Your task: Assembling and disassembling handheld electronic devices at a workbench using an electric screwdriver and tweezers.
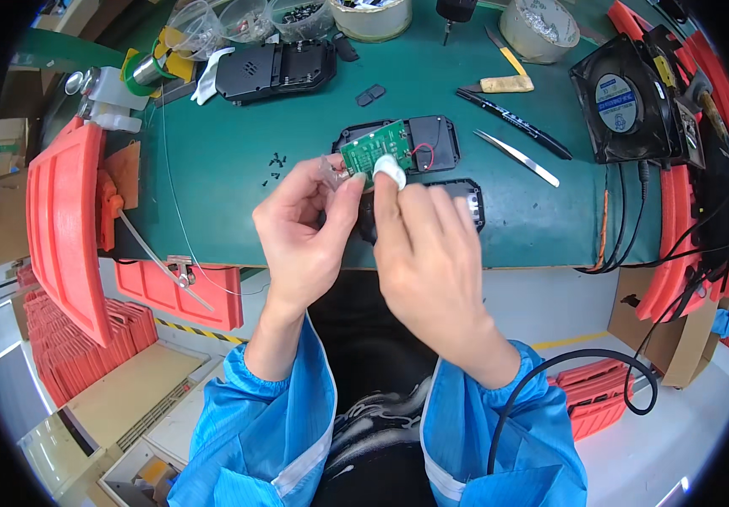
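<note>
My left hand [301,232] pinches the left end of a green circuit board [364,152] between thumb and fingers. A crumpled translucent bit [331,172] shows at those fingertips. My right hand [428,241] presses its index finger on the board's face, with a small white cloth-like piece [390,171] over the fingertip. Its other fingers are curled and its thumb is hidden. A red wire [424,157] runs from the board to an open black housing [436,139] behind it. Another black housing half [473,203] lies nearer, partly under my right hand.
Tweezers [518,159], a black marker [514,123] and a yellow-handled knife [506,83] lie to the right, near a black fan [626,99]. Small black screws [276,165] are scattered on the left. Farther back sit a black casing [276,71], solder spool [143,73] and plastic tubs [246,19].
</note>
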Available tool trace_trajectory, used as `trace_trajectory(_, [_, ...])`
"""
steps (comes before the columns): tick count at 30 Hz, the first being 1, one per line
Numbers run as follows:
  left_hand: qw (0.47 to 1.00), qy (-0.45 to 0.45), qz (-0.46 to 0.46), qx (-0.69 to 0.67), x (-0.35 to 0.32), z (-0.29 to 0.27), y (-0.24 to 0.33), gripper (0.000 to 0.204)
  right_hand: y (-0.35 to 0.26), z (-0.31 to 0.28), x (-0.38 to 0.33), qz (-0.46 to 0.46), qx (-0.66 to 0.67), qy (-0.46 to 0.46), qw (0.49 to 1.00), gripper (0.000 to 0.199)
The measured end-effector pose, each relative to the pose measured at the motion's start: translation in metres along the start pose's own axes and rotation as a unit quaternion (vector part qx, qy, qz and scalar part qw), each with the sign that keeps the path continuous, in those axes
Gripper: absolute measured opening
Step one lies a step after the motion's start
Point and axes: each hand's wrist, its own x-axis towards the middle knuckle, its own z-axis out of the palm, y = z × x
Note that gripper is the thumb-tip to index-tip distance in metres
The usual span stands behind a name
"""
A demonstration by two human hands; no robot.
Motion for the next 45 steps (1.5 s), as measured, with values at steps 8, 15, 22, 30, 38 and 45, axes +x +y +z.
trace_trajectory(8, [1.0, -0.013, 0.012, 0.0, 0.0, -0.001, -0.003, 0.016, 0.007, 0.002, 0.007, 0.005, -0.011, 0.013, 1.0, 0.055])
trace_trajectory(15, [1.0, -0.013, 0.007, -0.003, -0.003, -0.001, -0.002, 0.014, 0.008, -0.005, 0.006, -0.002, 0.003, 0.004, 1.0, 0.057])
trace_trajectory(22, [1.0, -0.018, -0.008, 0.002, -0.001, -0.002, 0.001, 0.013, 0.012, -0.012, 0.008, -0.013, -0.006, -0.013, 1.0, 0.056])
trace_trajectory(30, [1.0, -0.005, -0.014, -0.01, 0.003, 0.0, 0.003, 0.009, 0.015, -0.014, -0.001, -0.013, 0.017, -0.035, 0.999, 0.053])
trace_trajectory(38, [0.999, 0.006, -0.017, -0.041, 0.001, 0.005, -0.003, 0.005, 0.025, -0.046, 0.021, -0.042, 0.068, 0.013, 0.997, 0.043])
trace_trajectory(45, [0.999, -0.038, -0.01, 0.015, -0.002, -0.004, -0.013, 0.009, 0.033, -0.038, 0.116, 0.07, 0.22, 0.14, 0.963, 0.022])
